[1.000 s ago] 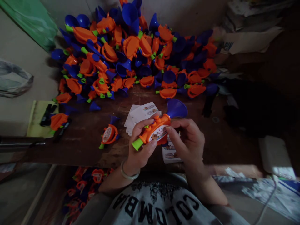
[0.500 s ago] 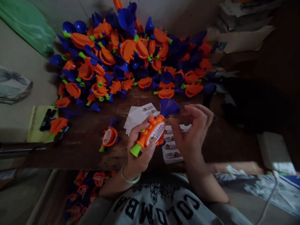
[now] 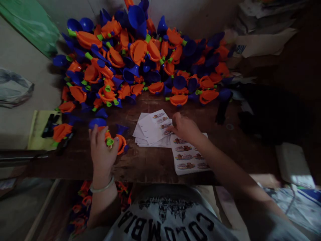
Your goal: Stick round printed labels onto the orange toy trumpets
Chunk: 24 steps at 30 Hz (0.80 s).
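On the left of the table, my left hand [image 3: 103, 150], a bracelet at its wrist, has its fingers curled round an orange toy trumpet [image 3: 107, 134] with a blue bell and green mouthpiece. The hand hides much of it. Right beside it lies another toy trumpet [image 3: 122, 143]. My right hand [image 3: 185, 127] is closed at the right edge of a sticker sheet [image 3: 158, 126], thumb and finger pinched there. That sheet lies on loose white sheets [image 3: 140, 142]. Under my right forearm is a stack of sticker sheets [image 3: 184, 155] with printed oval labels.
A big heap of orange and blue toy trumpets [image 3: 139, 52] fills the back of the table. Black markers [image 3: 51, 125] lie on a yellow pad [image 3: 37, 134] at left. More toys [image 3: 81, 214] are below the table edge. A dark bundle [image 3: 271, 113] sits at right.
My left hand has carried the labelled toy trumpet left and down beside the other one. My right hand has moved from beside the toy to the loose sticker sheets.
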{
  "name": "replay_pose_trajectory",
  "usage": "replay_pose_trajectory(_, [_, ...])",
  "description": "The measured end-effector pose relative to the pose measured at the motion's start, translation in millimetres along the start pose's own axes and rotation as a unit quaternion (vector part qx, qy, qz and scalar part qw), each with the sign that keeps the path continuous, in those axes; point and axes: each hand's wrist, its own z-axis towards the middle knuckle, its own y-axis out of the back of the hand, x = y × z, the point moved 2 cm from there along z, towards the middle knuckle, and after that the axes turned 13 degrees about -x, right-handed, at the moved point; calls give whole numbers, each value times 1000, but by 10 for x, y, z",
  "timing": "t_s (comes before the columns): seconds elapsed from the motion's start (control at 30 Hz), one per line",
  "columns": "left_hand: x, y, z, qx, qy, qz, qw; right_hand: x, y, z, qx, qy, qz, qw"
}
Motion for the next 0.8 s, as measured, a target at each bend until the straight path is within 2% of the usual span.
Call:
replay_pose_trajectory(0.03, [59,-19,-24,26,1,27,999,46,-34,8,6,-2,-8,1000])
replay_pose_trajectory(0.1, [50,-76,-82,44,-16,54,997,112,-103,19,13,-3,-18,1000])
replay_pose_trajectory(0.2, [-210,-264,-101,66,-73,2,995,136,-201,42,24,-3,-25,999])
replay_pose_trajectory(0.3, [-568,-642,47,155,-101,-63,981,126,-269,66,26,1,-25,999])
replay_pose_trajectory(0.4, [-846,-1113,315,224,-80,-69,969,128,-300,72,11,13,-22,1000])
replay_pose_trajectory(0.47, [-970,-1374,477,236,-74,-78,966,132,-305,63,-2,24,-18,1000])
replay_pose_trajectory(0.53, [-1053,-1552,573,247,-68,-93,962,127,-305,48,-16,33,-15,999])
replay_pose_trajectory(0.63, [-1123,-1668,618,248,-58,-119,960,106,-312,25,-38,44,-9,998])
replay_pose_trajectory(0.8, [-1170,-1720,665,224,-23,-163,961,78,-311,-5,-67,63,17,996])
